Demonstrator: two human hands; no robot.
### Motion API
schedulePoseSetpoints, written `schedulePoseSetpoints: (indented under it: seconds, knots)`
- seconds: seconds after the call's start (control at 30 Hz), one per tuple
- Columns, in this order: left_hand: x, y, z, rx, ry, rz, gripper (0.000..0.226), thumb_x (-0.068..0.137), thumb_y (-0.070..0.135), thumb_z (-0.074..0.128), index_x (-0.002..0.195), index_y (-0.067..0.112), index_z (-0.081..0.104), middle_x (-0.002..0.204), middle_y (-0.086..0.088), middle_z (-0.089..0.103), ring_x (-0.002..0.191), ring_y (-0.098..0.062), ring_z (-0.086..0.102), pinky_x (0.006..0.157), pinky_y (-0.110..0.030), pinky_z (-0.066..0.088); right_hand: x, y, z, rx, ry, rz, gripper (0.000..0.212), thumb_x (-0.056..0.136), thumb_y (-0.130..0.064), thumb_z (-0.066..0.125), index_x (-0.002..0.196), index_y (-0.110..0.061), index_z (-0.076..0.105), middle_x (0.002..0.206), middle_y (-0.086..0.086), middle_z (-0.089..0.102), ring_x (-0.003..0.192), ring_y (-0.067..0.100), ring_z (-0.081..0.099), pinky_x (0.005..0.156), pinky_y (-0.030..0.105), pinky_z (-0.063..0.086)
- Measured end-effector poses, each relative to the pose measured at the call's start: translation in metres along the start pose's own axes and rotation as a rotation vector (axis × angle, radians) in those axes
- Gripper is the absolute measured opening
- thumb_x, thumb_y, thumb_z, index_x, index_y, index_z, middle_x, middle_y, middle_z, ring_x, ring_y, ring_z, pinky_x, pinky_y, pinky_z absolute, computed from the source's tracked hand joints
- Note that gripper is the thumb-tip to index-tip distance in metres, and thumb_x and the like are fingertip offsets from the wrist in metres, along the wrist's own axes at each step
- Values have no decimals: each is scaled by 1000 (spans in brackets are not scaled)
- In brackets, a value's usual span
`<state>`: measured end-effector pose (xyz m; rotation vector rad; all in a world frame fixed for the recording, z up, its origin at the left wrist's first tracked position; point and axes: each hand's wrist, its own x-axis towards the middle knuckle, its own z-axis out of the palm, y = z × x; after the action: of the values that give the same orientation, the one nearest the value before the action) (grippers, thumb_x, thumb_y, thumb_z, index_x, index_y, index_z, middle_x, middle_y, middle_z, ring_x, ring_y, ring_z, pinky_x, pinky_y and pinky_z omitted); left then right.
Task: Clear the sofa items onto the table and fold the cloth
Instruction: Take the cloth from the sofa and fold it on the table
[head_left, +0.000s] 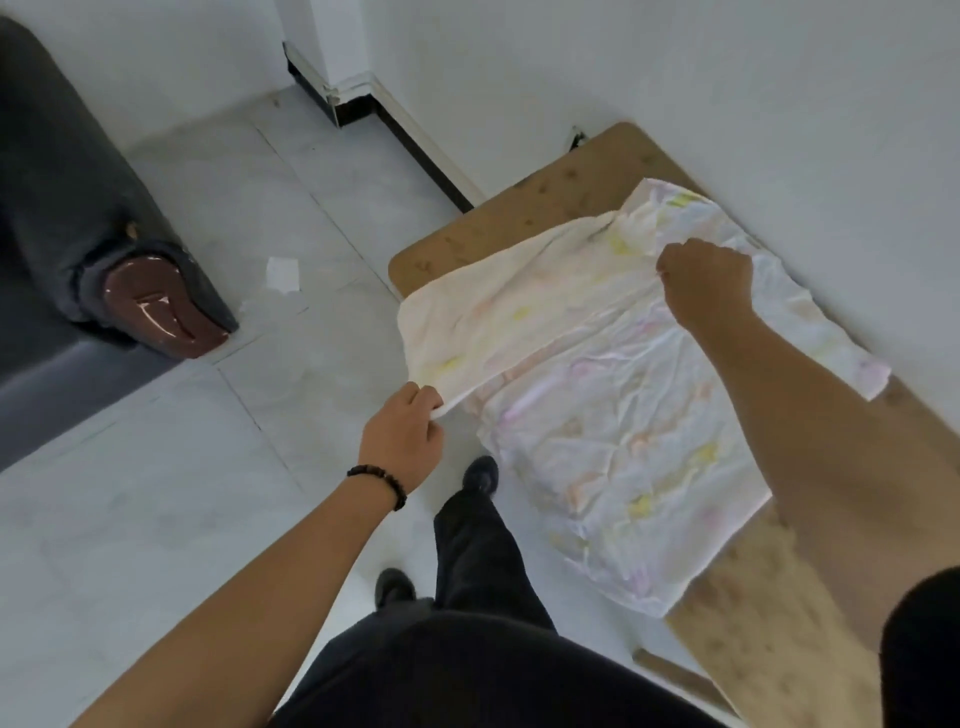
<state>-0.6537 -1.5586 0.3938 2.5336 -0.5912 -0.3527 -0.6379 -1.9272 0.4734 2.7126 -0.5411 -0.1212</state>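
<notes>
On the brown tabletop (519, 213) beside the white wall lies the cloth (623, 415), pale and crumpled, faintly marked in yellow, pink and orange. Most of it rests flat on the wood; its near edge hangs a little over the tabletop's side toward the person's legs.

Left hand (402, 436): grip clenched on a corner of the cloth, pinched between thumb and fingers, held off the tabletop's edge above the floor. Dark beaded bracelet (379, 480) on that wrist.

Right hand (706, 280): grip closed on a gathered fold of the cloth, lifted above the middle of the tabletop, knuckles up. Between the two hands a raised flap of cloth runs taut, doubled partway over the flat layer beneath.

Sofa (47, 218): dark grey, at the left of the view, well apart from the tabletop across pale floor tiles (156, 519). A glossy brown object (161, 312) sits at its front corner; cannot tell what it is. A small white scrap (283, 273) lies on the floor near that corner.

Person stands at the tabletop's side, dark trousers and dark shoes (480, 475) visible below the arms.
</notes>
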Motion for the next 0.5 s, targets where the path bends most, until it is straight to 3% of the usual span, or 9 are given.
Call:
schedulePoseSetpoints:
  seconds: [0.07, 0.17, 0.37, 0.5]
  knots:
    - [-21, 3, 3, -54, 77, 16, 14, 81, 3, 53, 93, 8, 57, 84, -1, 47, 63, -20, 40, 54, -25, 28, -35, 8, -8, 104, 93, 83, 8, 91, -8, 59, 93, -11, 66, 79, 14, 62, 65, 35, 64, 55, 28, 31]
    - [-60, 14, 12, -92, 93, 40, 13, 80, 1, 56, 92, 7, 57, 83, -3, 49, 60, -21, 40, 50, -23, 26, -88, 21, -10, 106, 41, 102, 9, 93, -16, 57, 99, -11, 62, 86, 15, 62, 73, 36, 66, 58, 29, 35]
    - [-122, 43, 52, -43, -48, 113, 13, 82, 4, 56, 94, 9, 59, 84, -1, 51, 56, -20, 40, 45, -20, 21, -163, 70, 12, 57, -48, 122, 15, 96, -22, 55, 100, -15, 67, 80, 10, 67, 71, 31, 65, 57, 27, 35]
    - [-160, 76, 93, -85, -98, 82, 9, 84, 4, 55, 90, 11, 54, 83, 4, 44, 56, -17, 38, 47, -18, 20, -201, 103, 35, 91, -60, 154, 15, 98, -20, 50, 107, -11, 58, 71, 11, 61, 60, 30, 58, 56, 30, 40]
